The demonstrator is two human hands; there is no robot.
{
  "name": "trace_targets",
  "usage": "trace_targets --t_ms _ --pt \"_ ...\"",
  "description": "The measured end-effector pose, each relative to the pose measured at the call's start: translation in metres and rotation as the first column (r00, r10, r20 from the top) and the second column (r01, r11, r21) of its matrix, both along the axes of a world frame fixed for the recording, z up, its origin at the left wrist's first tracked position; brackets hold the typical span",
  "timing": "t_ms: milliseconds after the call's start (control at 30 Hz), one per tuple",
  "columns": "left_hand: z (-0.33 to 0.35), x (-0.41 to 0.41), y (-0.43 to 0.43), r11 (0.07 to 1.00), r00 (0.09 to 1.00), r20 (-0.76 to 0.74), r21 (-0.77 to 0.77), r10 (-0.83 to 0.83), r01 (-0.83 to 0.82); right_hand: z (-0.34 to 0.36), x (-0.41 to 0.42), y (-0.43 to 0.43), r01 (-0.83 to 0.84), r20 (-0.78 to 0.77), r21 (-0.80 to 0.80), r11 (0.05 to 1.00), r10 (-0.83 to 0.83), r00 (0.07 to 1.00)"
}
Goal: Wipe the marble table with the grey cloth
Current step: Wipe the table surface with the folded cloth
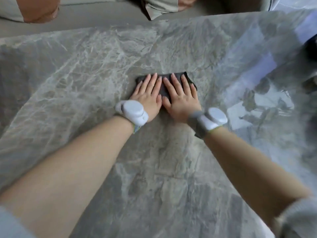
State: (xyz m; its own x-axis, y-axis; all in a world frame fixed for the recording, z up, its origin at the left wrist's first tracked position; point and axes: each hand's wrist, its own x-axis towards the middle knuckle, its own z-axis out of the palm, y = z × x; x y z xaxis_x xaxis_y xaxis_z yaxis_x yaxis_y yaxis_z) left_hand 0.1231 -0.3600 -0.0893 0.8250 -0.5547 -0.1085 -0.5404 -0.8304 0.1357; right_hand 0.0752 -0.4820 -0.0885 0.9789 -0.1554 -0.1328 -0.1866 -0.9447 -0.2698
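A dark grey cloth (163, 88), folded small, lies flat near the middle of the grey veined marble table (85, 66). My left hand (148, 97) rests palm down on its left half, fingers stretched forward. My right hand (181, 97) lies the same way on its right half, thumb beside the left thumb. Both hands press the cloth against the marble, and most of it is hidden under them. Each wrist carries a white band with a round unit.
A sofa seat with beige and brown cushions (39, 9) runs along the table's far edge. At the right edge a dark object (311, 48) stands on the table, with bright window reflections on the glossy marble (257, 69) around it.
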Motion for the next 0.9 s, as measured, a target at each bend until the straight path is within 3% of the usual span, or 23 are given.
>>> trace_targets --t_ms 133,267,500,700,833,900 --pt "-0.009 0.065 -0.076 0.999 0.999 0.008 -0.027 0.042 -0.042 -0.006 0.072 -0.070 0.062 -0.029 -0.040 0.997 -0.063 0.998" --pt "-0.001 0.064 -0.088 0.999 0.999 -0.024 -0.023 0.035 -0.036 -0.006 0.070 -0.080 0.069 -0.004 -0.017 0.997 -0.069 0.998" --pt "0.010 -0.111 -0.061 0.990 0.983 -0.117 0.000 -0.142 0.143 0.011 -0.124 -0.062 0.055 -0.055 0.055 0.997 -0.052 0.997" --pt "0.022 -0.268 -0.029 0.973 0.965 -0.162 0.071 -0.204 0.218 0.025 -0.288 -0.025 0.066 -0.221 -0.006 0.998 -0.066 0.973" --pt "0.031 -0.304 -0.016 0.952 0.933 -0.228 0.068 -0.277 0.299 0.037 -0.324 -0.013 0.032 -0.281 -0.084 0.996 -0.055 0.958" --pt "0.034 -0.298 -0.014 0.942 0.928 -0.207 0.067 -0.310 0.329 0.037 -0.321 -0.018 0.036 -0.272 -0.004 0.999 -0.035 0.962"
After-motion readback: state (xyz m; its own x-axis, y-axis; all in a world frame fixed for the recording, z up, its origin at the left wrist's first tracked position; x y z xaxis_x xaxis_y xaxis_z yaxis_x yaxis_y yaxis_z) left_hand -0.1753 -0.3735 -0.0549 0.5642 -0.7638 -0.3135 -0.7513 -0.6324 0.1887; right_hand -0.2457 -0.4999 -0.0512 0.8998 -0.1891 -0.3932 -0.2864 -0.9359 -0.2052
